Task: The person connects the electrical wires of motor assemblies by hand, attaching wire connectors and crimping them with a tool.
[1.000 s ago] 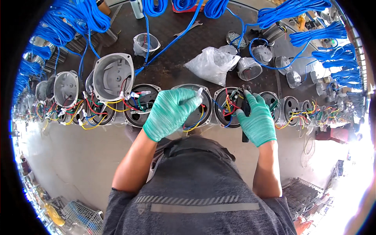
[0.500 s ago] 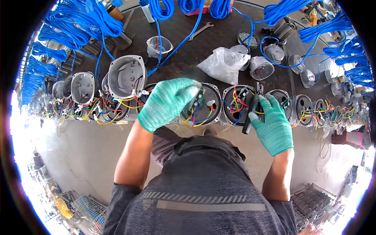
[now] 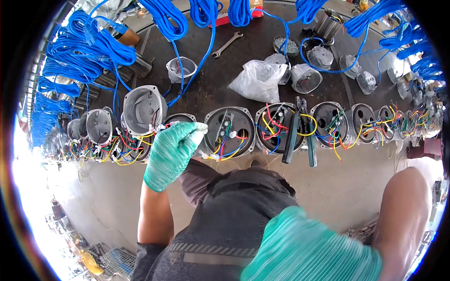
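Note:
My left hand (image 3: 171, 154), in a green knit glove, is closed with thumb and fingertips pressed together; whatever they may hold is too small to make out. It hovers at the near table edge, left of a round grey motor cover (image 3: 215, 124) with a small metal-mounted part and coloured wires. My right hand (image 3: 309, 248), in the same kind of glove, is raised close in front of my chest; it is smeared by motion and its fingers cannot be read. Hand pliers (image 3: 293, 138) with dark handles lie across another round cover (image 3: 268, 136), handles pointing at me.
Similar covers with wires line the edge on both sides. A deep grey housing (image 3: 144, 110) stands at left. Behind lie a clear plastic bag (image 3: 260, 82), an open-ended wrench (image 3: 227, 45), a bowl of small metal parts (image 3: 287, 47) and blue cable coils (image 3: 164, 18).
My right hand has let go of the pliers, leaving them on the cover, and come back toward my chest. My left hand has drawn left and nearer, off the wired cover.

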`<state>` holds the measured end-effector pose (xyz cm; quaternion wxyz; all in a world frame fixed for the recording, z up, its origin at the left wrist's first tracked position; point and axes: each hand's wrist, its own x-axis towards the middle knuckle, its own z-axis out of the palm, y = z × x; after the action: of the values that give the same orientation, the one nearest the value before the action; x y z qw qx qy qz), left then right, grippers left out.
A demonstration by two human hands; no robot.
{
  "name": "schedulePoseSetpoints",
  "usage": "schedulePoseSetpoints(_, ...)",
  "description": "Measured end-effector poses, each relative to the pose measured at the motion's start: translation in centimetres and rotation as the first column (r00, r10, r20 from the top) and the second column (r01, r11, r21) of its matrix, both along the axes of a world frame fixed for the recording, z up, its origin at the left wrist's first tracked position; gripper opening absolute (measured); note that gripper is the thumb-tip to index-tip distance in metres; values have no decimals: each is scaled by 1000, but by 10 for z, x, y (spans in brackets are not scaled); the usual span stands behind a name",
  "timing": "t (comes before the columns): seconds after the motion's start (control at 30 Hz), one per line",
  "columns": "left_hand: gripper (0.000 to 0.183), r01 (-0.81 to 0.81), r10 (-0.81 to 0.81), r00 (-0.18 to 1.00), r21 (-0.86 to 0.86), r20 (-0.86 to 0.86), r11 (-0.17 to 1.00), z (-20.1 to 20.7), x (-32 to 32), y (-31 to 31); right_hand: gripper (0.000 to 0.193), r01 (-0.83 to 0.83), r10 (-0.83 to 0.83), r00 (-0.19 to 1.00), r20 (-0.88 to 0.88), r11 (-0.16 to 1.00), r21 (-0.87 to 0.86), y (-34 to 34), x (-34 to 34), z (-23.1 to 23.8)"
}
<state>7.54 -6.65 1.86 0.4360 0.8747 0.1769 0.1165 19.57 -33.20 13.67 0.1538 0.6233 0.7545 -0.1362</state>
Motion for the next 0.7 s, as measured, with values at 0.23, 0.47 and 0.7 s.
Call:
schedulePoseSetpoints(0.23,20,-134,129,989,-54,-77,990,-3,-19,-6,23,-34,33,999,-33,999,-21,2,3,-7)
schedulePoseSetpoints(0.47,31,-129,131,991,-71,18,989,-13,-37,-24,20,-77,75,996,-52,996,-34,2,5,-9)
schedulePoseSetpoints(0.7,17,35,-38,998,59,44,998,-25,-35,-26,18,92,-90,990,-112,996,13,14,14,-24)
